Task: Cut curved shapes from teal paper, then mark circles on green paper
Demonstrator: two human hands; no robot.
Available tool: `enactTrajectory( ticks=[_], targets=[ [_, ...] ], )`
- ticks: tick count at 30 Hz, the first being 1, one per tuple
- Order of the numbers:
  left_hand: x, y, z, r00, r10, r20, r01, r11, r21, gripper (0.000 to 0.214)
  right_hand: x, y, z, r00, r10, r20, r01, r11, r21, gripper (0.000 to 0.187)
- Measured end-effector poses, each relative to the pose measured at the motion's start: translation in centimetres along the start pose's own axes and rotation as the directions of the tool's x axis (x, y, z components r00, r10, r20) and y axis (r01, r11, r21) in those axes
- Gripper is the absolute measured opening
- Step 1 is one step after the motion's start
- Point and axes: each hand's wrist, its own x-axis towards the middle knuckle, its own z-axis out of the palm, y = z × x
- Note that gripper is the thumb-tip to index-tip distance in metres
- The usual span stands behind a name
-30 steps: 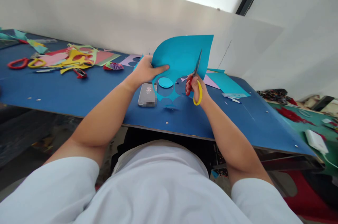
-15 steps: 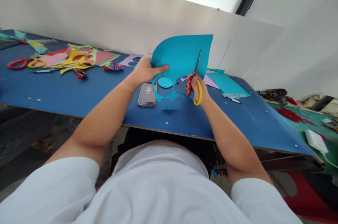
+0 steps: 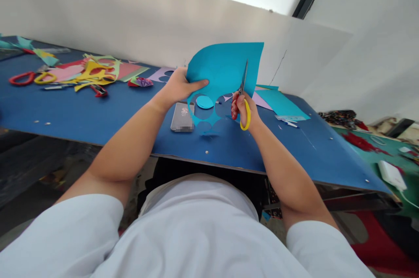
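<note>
My left hand [image 3: 181, 86] pinches the left side of a blue sheet of paper [image 3: 225, 66], thumb in front and fingers behind. The sheet is held up above the table and bows at its upper left; round holes are cut in its lower part. In my right hand [image 3: 244, 110] is a pair of scissors [image 3: 245, 78] with one red and one yellow handle loop. Their blades point up in front of the sheet and look nearly together. Blue paper circles [image 3: 204, 102] lie on the table, seen beneath the sheet. A grey phone [image 3: 183, 117] lies below my left hand.
On the blue table [image 3: 124, 116], coloured paper scraps [image 3: 94, 73], another pair of scissors [image 3: 32, 78] and a red cutter [image 3: 99, 90] lie to the left. Blue sheets [image 3: 284, 103], a ruler [image 3: 290, 118] and a pen [image 3: 291, 124] lie right. A white wall rises behind.
The scissors' tips have shifted very slightly left and the blue sheet has moved a touch the same way. Both hands keep their hold.
</note>
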Motion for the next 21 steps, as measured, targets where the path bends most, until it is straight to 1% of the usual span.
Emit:
enactTrajectory(
  ticks=[6,12,17,21],
  targets=[
    [0.02,-0.02,-0.11,1.0,-0.003,0.002,0.003,1.0,-0.019,0.047,0.03,0.19,-0.1,1.0,-0.007,0.001,0.007,1.0,0.001,0.099],
    [0.08,-0.12,-0.22,1.0,-0.01,0.012,0.011,0.999,-0.047,0.052,0.09,0.44,-0.28,1.0,0.004,0.005,-0.004,1.0,-0.007,0.1],
    [0.16,-0.06,-0.46,1.0,-0.017,-0.007,0.017,1.0,-0.02,0.049,0.1,0.66,-0.58,0.999,0.005,0.032,-0.004,0.999,-0.036,0.099],
    [0.12,0.04,-0.53,0.999,-0.03,-0.013,0.029,0.999,-0.019,0.047,0.13,0.82,-0.6,1.0,-0.004,0.03,0.005,0.999,-0.053,0.099]
  ],
)
